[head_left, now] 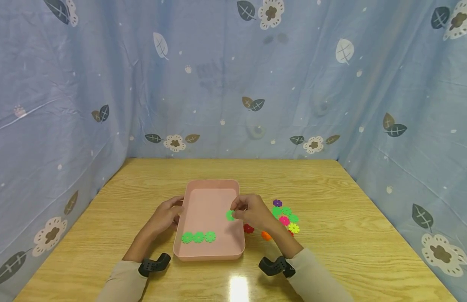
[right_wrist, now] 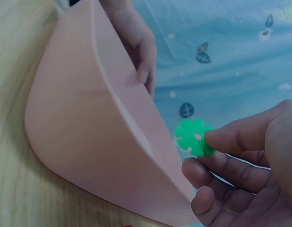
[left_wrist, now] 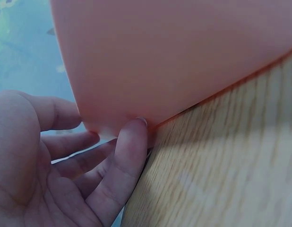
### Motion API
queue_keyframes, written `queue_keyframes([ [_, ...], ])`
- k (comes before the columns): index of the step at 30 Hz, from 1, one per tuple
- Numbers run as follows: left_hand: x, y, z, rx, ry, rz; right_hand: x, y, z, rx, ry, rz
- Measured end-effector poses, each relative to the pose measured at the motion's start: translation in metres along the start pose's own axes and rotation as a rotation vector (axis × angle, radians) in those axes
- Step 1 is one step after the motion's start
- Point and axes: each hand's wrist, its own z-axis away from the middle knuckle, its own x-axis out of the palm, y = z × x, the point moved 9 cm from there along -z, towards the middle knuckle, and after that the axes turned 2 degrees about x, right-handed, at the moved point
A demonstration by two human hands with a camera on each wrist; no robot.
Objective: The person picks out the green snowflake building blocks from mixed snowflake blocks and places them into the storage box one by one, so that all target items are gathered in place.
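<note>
My right hand (head_left: 252,209) pinches a green flower-shaped plastic disc (right_wrist: 193,137) between thumb and fingertips, above the right side of a shallow pink tray (head_left: 208,253). In the right wrist view the disc's notched rim and centre hole show. At the tray's left wall, my left hand (head_left: 164,216) holds the side with bent fingers. The left wrist view has its thumb (left_wrist: 132,156) against the pink outer wall, and some fingertips are partly hidden there. Inside the tray, three green discs (head_left: 198,237) lie in a row along the near left.
Right of the tray lie loose discs on the wooden table (head_left: 350,235): purple (head_left: 277,203), several green, pink (head_left: 284,220), yellow (head_left: 294,228), orange (head_left: 266,235) and red (head_left: 248,228). My right forearm covers part of this group. A blue patterned curtain (head_left: 218,84) hangs behind and at both sides.
</note>
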Motion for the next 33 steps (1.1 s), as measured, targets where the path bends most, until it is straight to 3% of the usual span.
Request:
queue_keyframes([
  [10,0.0,-0.001,0.0,-0.002,-0.004,0.004,0.011,-0.001,0.0,-0.05,0.01,0.062],
  [17,-0.001,0.001,-0.001,0.004,-0.012,0.001,0.022,0.002,-0.002,-0.001,0.039,0.077],
  [27,0.0,0.0,0.0,-0.011,-0.007,0.003,0.046,0.012,0.0,0.034,-0.018,0.136],
  [33,0.0,0.002,0.001,0.005,-0.013,0.002,0.051,0.009,0.001,0.003,-0.04,0.279],
])
